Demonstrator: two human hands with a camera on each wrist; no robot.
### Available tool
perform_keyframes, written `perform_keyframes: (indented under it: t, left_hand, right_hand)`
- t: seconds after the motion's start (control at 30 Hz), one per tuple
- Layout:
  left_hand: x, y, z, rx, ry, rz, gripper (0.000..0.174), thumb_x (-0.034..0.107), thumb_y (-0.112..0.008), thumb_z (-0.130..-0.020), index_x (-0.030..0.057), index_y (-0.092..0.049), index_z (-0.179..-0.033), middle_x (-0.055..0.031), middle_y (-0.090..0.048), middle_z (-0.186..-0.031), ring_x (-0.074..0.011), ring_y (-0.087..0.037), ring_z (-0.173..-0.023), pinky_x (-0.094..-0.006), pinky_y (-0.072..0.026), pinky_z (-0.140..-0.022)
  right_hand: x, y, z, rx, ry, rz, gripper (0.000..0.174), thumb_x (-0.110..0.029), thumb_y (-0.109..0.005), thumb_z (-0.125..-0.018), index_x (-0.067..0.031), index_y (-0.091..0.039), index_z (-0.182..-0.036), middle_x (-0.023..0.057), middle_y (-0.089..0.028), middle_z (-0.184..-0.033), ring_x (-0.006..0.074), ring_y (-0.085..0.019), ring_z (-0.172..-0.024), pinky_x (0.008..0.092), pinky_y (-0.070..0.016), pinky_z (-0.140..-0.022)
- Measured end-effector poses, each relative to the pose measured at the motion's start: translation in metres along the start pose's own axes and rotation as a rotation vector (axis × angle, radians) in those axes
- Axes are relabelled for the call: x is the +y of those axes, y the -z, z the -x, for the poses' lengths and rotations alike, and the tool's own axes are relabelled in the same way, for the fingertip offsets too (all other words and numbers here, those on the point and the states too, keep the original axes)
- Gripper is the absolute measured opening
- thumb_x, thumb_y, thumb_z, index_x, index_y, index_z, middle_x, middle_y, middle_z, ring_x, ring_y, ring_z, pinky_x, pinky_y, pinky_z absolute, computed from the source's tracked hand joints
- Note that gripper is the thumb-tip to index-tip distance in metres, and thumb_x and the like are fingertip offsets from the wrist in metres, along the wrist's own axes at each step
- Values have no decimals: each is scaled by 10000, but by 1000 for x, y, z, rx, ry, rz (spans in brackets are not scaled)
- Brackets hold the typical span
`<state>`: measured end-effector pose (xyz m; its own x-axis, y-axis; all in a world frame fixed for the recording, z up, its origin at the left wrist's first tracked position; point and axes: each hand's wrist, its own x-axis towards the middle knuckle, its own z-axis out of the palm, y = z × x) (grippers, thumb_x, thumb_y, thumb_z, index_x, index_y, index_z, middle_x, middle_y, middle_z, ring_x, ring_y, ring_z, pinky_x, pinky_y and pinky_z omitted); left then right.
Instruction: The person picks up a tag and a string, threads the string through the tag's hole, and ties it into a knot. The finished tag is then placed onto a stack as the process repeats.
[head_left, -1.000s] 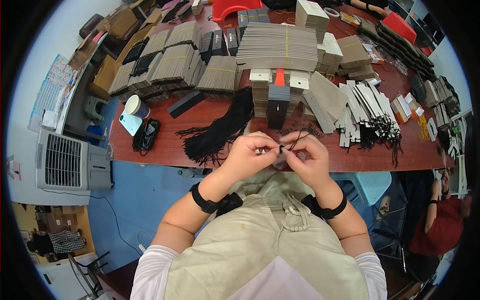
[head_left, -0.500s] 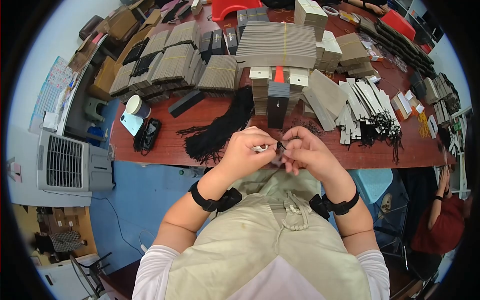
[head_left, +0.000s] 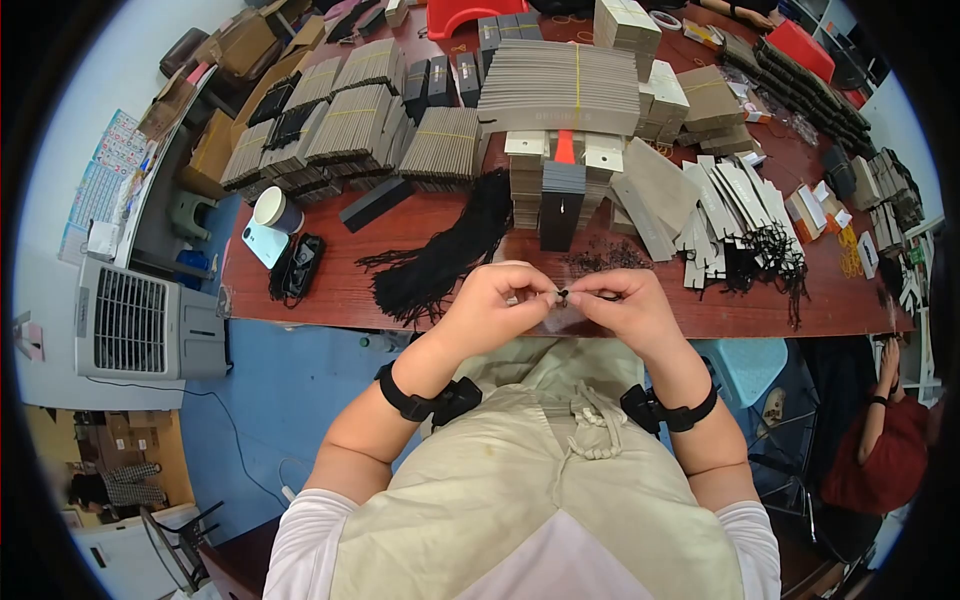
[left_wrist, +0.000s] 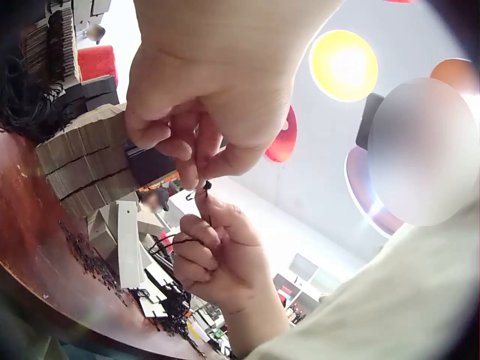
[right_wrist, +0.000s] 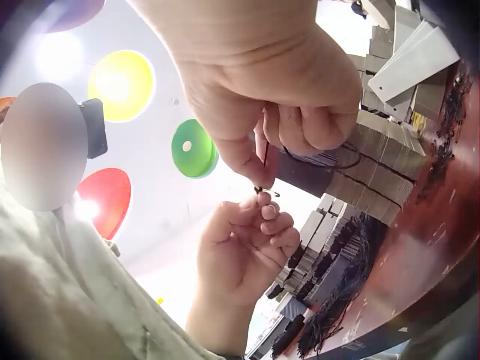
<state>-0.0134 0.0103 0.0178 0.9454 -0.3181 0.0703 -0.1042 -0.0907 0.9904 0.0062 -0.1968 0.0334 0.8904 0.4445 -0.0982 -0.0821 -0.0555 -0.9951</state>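
Close in front of the body, a small knotted black cord point(head_left: 563, 294) is pinched between both hands. My left hand point(head_left: 505, 300) holds one side of it between thumb and forefinger. From the other side my right hand point(head_left: 628, 308) pinches it, fingertips nearly meeting the left ones. In the right wrist view a thin cord loop point(right_wrist: 351, 157) trails from the right hand, and a dark knot point(right_wrist: 259, 190) shows at the fingertips. Just beyond the hands lies a scatter of small black bits point(head_left: 608, 257). A thick bundle of black cords point(head_left: 445, 250) lies left of them.
Banded stacks of grey card point(head_left: 560, 85) and a dark box point(head_left: 563, 205) stand ahead. White tags with black cords point(head_left: 735, 215) lie at right. A paper cup point(head_left: 278, 210), a phone point(head_left: 262, 247) and a black pouch point(head_left: 297, 270) are at left. Another person point(head_left: 880, 450) sits far right.
A second ago a cord loop showed at the right fingers. Half a second ago those fingers were spread wider; now they have come together in a pinch on the cord. The left hand barely moved.
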Motion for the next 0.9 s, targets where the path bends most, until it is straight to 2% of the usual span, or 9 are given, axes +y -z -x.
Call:
perform_keyframes:
  t: [0.13, 0.23, 0.33, 0.5, 0.57, 0.63, 0.7, 0.83, 0.9]
  left_hand:
    - [11, 1, -1, -79, 226, 183, 83, 42, -595, -855, -39, -585, -867, -24, -597, -835, -60, -536, -745, -200, -426, -662]
    - [2, -4, -4, -53, 111, 87, 78, 49, -587, -862, -25, -572, -845, -31, -573, -829, -71, -511, -750, -206, -411, -660]
    - [0, -6, -4, 14, -247, -11, 108, 67, -574, -872, -16, -560, -804, -18, -535, -791, -71, -495, -680, -214, -413, -585]
    - [-5, 0, 0, 103, -221, 130, 77, 11, -525, -871, -8, -534, -797, -47, -535, -847, -103, -487, -758, -230, -397, -663]
    - [-12, 22, -1, -15, -209, 256, 75, 16, -516, -858, 7, -516, -783, -85, -551, -954, -130, -507, -852, -255, -404, -760]
    - [-18, 29, -7, -213, -239, 245, 38, 21, -543, -834, 14, -517, -808, -123, -560, -1064, -151, -530, -936, -271, -407, -821]
    - [-14, 13, -10, -359, 10, 642, 72, 12, -555, -819, 18, -512, -876, -140, -564, -1120, -169, -555, -954, -281, -424, -832]
    - [-17, -9, -12, -327, 348, 423, 99, 131, -544, -904, 57, -529, -969, 3, -576, -803, -53, -501, -633, -191, -366, -545]
    - [-30, -10, -12, -266, 382, 338, 161, 199, -506, -941, 49, -564, -936, 43, -494, -709, -24, -359, -534, -179, -270, -466]
  right_hand:
    - [1, 0, -2, -15, 3, 46, 124, -61, -668, -792, 8, -688, -892, 5, -653, -755, 25, -542, -665, 182, -433, -575]
    - [4, -1, -4, -24, 63, 48, 123, -60, -668, -793, 8, -683, -895, 5, -649, -757, 25, -534, -665, 184, -427, -572]
    - [2, 3, -2, -52, 65, -14, 107, -71, -660, -806, 7, -668, -879, -7, -628, -746, 25, -512, -643, 188, -407, -558]
    - [13, 16, -4, 2, 34, 11, 117, -119, -637, -834, -7, -621, -808, -33, -562, -699, 25, -464, -610, 189, -370, -540]
    - [15, 29, -3, 32, 34, 84, 143, -142, -632, -839, -12, -602, -786, -43, -533, -678, 23, -453, -616, 193, -363, -542]
    - [13, 31, -2, -13, 162, 226, 133, -137, -640, -812, -15, -595, -781, 12, -555, -677, 114, -509, -633, 258, -406, -566]
    - [0, 23, -2, -102, 390, 388, 126, -134, -638, -800, -18, -593, -781, 53, -569, -694, 186, -538, -644, 299, -428, -580]
    - [-4, 15, -10, -88, 389, 654, 144, -164, -665, -748, -34, -628, -797, 113, -594, -775, 291, -572, -715, 371, -463, -642]
    - [8, 30, -19, 159, 401, 847, 175, -174, -698, -705, -43, -616, -786, 120, -572, -798, 329, -538, -843, 401, -449, -715]
